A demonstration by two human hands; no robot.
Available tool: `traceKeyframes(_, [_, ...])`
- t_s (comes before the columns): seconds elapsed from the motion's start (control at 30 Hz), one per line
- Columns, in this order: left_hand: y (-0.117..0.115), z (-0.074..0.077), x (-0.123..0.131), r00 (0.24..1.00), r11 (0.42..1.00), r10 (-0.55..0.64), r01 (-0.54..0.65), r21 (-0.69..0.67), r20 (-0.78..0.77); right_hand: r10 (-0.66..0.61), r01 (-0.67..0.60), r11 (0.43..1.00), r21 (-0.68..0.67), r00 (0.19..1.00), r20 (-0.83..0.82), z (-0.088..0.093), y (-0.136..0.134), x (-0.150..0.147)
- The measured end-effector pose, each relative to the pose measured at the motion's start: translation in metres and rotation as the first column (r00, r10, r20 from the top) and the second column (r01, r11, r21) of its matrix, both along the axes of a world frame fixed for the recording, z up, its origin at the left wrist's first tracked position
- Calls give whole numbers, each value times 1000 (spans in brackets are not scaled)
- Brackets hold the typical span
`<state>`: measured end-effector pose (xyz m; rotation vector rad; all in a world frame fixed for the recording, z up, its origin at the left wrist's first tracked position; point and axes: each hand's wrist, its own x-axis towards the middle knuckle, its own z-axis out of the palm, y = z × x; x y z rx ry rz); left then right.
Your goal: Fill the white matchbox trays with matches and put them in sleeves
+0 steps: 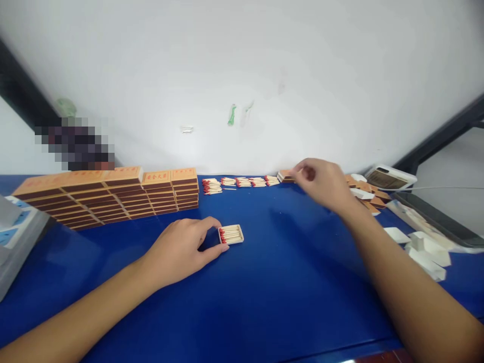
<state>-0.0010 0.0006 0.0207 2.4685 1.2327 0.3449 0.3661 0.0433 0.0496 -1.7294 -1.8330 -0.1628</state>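
My left hand rests on the blue table, thumb and forefinger closed on the left end of a small white matchbox tray. Red-headed matches lie in that tray, their heads to the left. Farther back, by the wall, my right hand pinches the right end of an orange matchbox sleeve; its fingertips partly cover the sleeve. Small heaps of loose matches lie in a row to the left of that sleeve.
Stacked orange matchboxes form a wall at the back left, with a grey-white box before them. On the right are loose orange sleeves, white trays, a dark phone-like slab and a white device with a cable.
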Motion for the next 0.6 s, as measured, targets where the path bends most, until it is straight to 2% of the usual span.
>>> traceKeyframes(0.07, [1,1,0,1000,1000,0,0,-16,6,-152,153,987,-39,987,43,-2,11,47])
traceKeyframes(0.1, [1,0,-1,1000,1000,-2,2,-20,8,-182,186,981,-60,981,59,-4,14,67])
traceKeyframes(0.2, [2,-1,-3,1000,1000,-10,11,-17,12,-167,173,980,-100,983,70,-15,22,107])
traceKeyframes(0.27, [3,-3,-4,1000,1000,-15,15,-15,17,-143,150,981,-124,988,65,-23,27,116])
traceKeyframes(0.4, [7,-6,-5,1000,1000,-3,4,-3,26,-113,117,982,-148,993,34,-34,37,117])
traceKeyframes(0.6, [11,-6,-8,999,1000,6,-6,5,36,-112,111,981,-162,994,1,-34,45,114])
